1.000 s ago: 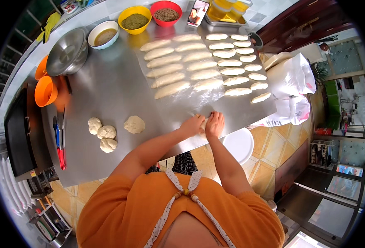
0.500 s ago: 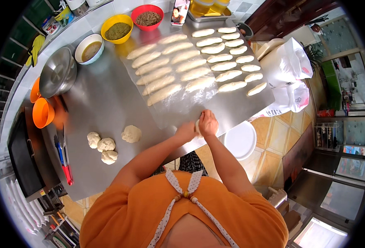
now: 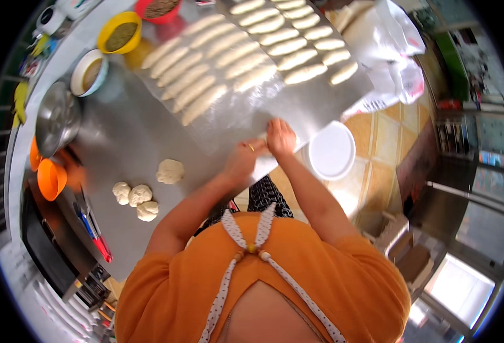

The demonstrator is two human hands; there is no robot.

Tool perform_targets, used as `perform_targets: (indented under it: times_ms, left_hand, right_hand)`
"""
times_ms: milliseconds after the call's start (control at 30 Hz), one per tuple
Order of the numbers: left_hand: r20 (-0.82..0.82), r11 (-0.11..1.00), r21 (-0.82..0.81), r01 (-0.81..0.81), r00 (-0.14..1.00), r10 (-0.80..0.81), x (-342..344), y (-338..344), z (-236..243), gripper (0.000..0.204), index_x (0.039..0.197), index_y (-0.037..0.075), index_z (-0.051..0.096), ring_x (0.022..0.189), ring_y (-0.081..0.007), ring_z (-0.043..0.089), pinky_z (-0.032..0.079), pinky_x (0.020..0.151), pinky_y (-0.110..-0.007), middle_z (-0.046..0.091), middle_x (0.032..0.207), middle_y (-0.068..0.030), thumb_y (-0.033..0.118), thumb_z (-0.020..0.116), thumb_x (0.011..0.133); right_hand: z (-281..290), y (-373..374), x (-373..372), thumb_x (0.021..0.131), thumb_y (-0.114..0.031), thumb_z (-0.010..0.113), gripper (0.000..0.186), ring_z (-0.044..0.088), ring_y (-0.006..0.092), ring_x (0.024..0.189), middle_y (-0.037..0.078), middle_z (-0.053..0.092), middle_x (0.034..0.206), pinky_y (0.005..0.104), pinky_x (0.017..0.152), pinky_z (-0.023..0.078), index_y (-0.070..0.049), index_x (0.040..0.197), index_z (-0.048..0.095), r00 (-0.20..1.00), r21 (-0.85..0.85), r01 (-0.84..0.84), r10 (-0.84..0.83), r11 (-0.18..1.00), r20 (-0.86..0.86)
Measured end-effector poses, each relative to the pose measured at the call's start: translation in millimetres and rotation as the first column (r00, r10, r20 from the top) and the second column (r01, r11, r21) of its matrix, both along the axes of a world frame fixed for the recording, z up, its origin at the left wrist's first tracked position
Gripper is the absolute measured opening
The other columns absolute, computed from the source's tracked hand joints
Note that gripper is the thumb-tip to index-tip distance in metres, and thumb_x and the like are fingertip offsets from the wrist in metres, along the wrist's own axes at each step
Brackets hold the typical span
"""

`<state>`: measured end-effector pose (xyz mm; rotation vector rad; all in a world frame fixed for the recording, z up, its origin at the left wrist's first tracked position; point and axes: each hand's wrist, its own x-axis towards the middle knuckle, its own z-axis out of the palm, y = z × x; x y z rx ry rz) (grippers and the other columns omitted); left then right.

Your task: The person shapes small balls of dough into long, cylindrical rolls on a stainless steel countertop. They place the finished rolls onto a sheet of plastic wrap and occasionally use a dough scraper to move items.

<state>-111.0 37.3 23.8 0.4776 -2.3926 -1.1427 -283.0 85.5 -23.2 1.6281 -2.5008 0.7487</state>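
Note:
My left hand [image 3: 245, 159], with a ring on it, and my right hand [image 3: 281, 137] meet at the near edge of the steel table [image 3: 115, 126]. Their fingers are curled and pressed together around a piece of dough, mostly hidden beneath them. Left of my forearms sit a larger dough lump [image 3: 171, 171] and a cluster of smaller dough balls [image 3: 140, 195]. Beyond my hands, rows of long dough rolls [image 3: 190, 86] lie under a clear plastic sheet [image 3: 257, 94]. More uncovered dough rolls [image 3: 297, 59] lie farther right.
Along the left stand a steel bowl [image 3: 57, 120], a white bowl [image 3: 89, 73], orange bowls [image 3: 52, 179] and red-handled tongs [image 3: 100, 247]. A yellow bowl [image 3: 119, 33] and a red bowl [image 3: 159, 8] hold fillings. A round white lid [image 3: 332, 151] is right of the table.
The view has shifted, so the table's things appear farther up and left. My hands stay together at the table edge, and the dough piece between them is now more covered.

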Motion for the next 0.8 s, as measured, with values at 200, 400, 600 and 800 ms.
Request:
perform_targets:
  times_ms: [200, 400, 600, 800]
  left_hand:
    - [-0.172, 0.938, -0.170, -0.302, 0.947, 0.273, -98, -42, 9, 0.036, 0.122, 0.008, 0.060, 0.118, -0.0338, 0.056, 0.044, 0.098, -0.044, 0.059, 0.129, -0.0130, 0.001, 0.052, 0.088]
    - [0.242, 0.966, -0.255, 0.026, 0.970, 0.038, -69, 23, -22, 0.067, 0.147, 0.009, 0.042, 0.147, -0.0279, 0.028, 0.020, 0.112, -0.065, 0.035, 0.156, -0.0097, 0.050, 0.051, 0.094]
    - [0.147, 0.880, -0.398, -0.260, 0.929, 0.341, -169, -51, -35, 0.073, 0.151, 0.009, 0.034, 0.149, -0.0277, 0.024, 0.016, 0.112, -0.069, 0.027, 0.160, -0.0087, 0.054, 0.048, 0.095]
    - [0.194, 0.879, -0.378, -0.291, 0.903, 0.383, -171, -58, -64, 0.084, 0.156, 0.010, 0.021, 0.151, -0.0339, 0.009, 0.011, 0.111, -0.071, 0.011, 0.164, -0.0150, 0.061, 0.047, 0.094]
  right_hand:
    - [28, -57, -44, 0.090, -0.024, 0.052, 0.027, 0.050, 0.0305, 0.119, 0.008, 0.057, 0.118, 0.0508, 0.101, 0.038, -0.010, 0.113, 0.055, 0.992, 0.214, 0.052, -0.075, 0.975, 0.101]
    - [14, 69, 17, 0.095, -0.033, 0.045, 0.057, 0.025, 0.0313, 0.146, 0.009, 0.035, 0.155, 0.0598, 0.116, 0.018, -0.013, 0.148, 0.039, 0.993, 0.290, -0.005, -0.030, 0.957, 0.116]
    - [9, -9, -83, 0.096, -0.029, 0.043, 0.054, 0.023, 0.0339, 0.147, 0.011, 0.032, 0.157, 0.0636, 0.116, 0.012, -0.012, 0.148, 0.041, 0.996, 0.150, 0.087, -0.089, 0.985, 0.007]
    - [8, -42, -129, 0.092, -0.034, 0.055, 0.062, 0.020, 0.0338, 0.148, 0.014, 0.031, 0.157, 0.0631, 0.116, 0.012, -0.009, 0.147, 0.041, 0.987, 0.068, 0.156, -0.153, 0.985, -0.038]
